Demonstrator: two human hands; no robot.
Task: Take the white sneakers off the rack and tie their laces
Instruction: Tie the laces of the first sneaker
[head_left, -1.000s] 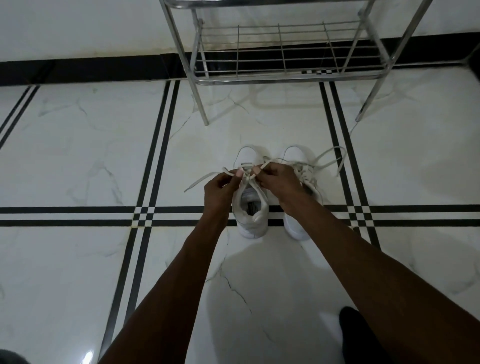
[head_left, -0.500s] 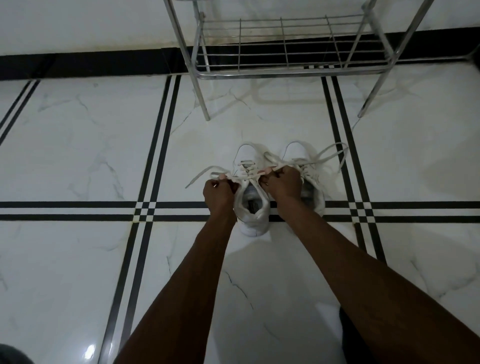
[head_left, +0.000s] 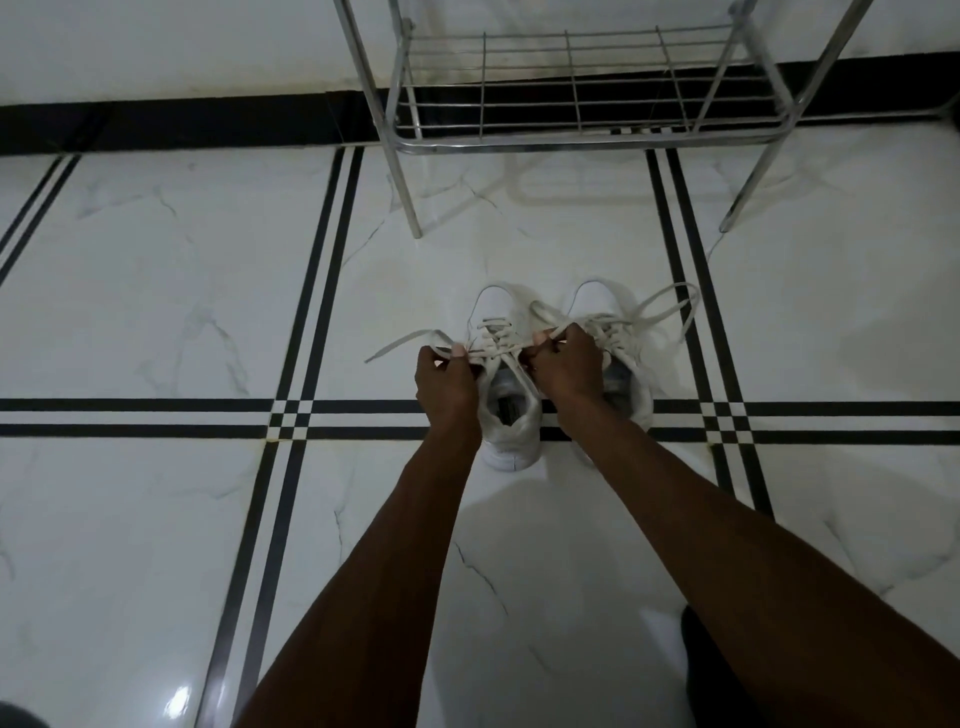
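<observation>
Two white sneakers stand side by side on the marble floor, toes toward the rack. The left sneaker (head_left: 498, 312) lies between my hands. My left hand (head_left: 445, 387) pinches one end of its lace (head_left: 400, 345), which trails out to the left. My right hand (head_left: 569, 371) grips the other lace end, pulled taut across the tongue. The right sneaker (head_left: 597, 301) is partly hidden behind my right hand; its loose lace (head_left: 675, 301) loops out to the right.
A metal shoe rack (head_left: 571, 135) with a bare wire shelf stands against the wall just beyond the sneakers, its legs on the floor. The white tiled floor (head_left: 156, 312) carries black stripes. A dark shape (head_left: 701, 670) sits at the bottom right.
Both hands have drawn apart, from nearly touching over the left sneaker to either side of it, pulling the lace tight. The camera view has shifted slightly.
</observation>
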